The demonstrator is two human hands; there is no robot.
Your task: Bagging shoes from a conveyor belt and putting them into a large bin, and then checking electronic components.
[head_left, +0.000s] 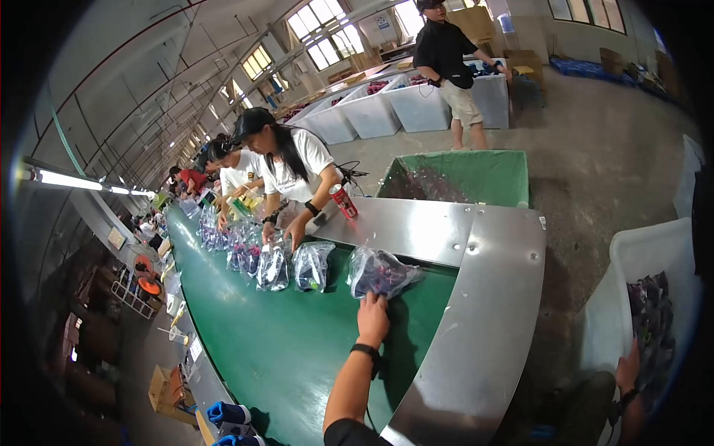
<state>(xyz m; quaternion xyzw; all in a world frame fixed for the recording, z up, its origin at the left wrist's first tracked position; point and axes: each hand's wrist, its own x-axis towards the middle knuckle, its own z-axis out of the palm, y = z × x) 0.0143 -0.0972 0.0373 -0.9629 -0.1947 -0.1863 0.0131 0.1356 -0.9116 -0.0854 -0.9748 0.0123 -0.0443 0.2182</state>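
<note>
My left hand reaches across the green conveyor belt, its fingers closed on the near edge of a clear plastic bag with dark and pink contents. Low on the right, my right hand is at the side of a white plastic bin, close to the dark packed items inside. The fingers of that hand are too unclear to read. Left of my bag lie another clear bag and a bag under a co-worker's hands.
A metal ledge borders the belt, with a red drink can on it. Beyond stands a green-lined bin. Co-workers line the belt's far side; another person stands by white bins. Rolled blue items lie near left.
</note>
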